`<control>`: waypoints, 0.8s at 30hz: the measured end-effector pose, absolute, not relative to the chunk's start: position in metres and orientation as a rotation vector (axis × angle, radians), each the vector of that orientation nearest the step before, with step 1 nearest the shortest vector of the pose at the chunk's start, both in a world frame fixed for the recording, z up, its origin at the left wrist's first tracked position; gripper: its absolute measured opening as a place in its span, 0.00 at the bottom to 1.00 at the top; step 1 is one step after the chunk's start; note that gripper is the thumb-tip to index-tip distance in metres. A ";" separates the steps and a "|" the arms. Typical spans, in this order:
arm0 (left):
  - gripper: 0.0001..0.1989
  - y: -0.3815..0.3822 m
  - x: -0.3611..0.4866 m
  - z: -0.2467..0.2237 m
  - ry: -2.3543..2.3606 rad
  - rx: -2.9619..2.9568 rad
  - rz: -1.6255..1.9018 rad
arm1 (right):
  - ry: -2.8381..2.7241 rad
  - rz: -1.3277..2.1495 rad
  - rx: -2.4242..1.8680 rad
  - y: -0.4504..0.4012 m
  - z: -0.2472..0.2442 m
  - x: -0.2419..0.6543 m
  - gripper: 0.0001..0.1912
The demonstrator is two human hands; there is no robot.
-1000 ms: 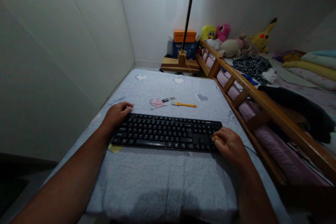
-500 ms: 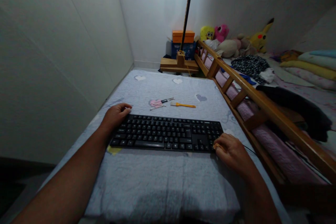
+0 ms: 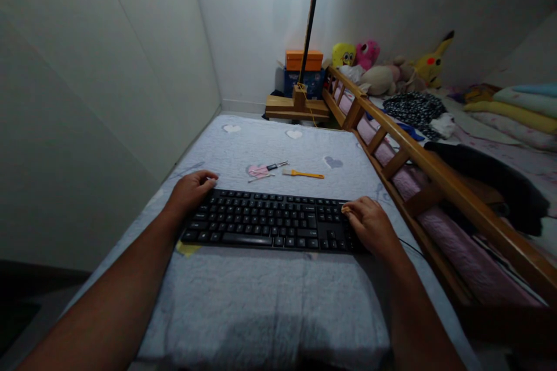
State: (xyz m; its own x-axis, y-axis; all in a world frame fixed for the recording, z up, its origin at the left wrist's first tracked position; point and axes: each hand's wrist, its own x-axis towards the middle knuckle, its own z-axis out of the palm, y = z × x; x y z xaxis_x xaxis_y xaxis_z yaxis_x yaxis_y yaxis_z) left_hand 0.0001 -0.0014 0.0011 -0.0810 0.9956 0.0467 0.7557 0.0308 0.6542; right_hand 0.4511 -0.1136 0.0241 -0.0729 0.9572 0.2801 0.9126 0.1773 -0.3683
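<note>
Cover: pale-blue quilted cloth with hearts (image 3: 261, 295), beneath the keyboard.
Keyboard: long black plastic keyboard (image 3: 256, 221), flat before us.
Left hand (image 3: 190, 191): at the keyboard's left end, fingers bent; we cannot tell if it grips.
Right hand (image 3: 368, 220): over the keyboard's right end, pinching a small orange-tan scrap (image 3: 346, 209).
Brush: flat, yellow-handled (image 3: 308, 174), lying beyond the keyboard.
Progress: work seems under way at the keyboard's right end; done and left, we cannot tell.
Writing: keyboard legends, too small to read.
</note>
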 end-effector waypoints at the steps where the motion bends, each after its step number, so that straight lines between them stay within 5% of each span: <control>1: 0.24 -0.001 0.000 0.001 1.892 1.771 0.751 | -2.010 0.125 -1.759 -0.112 0.022 0.452 0.10; 24: 0.24 -0.002 0.001 0.002 1.926 1.795 0.727 | -2.087 0.380 -1.745 -0.169 0.033 0.452 0.11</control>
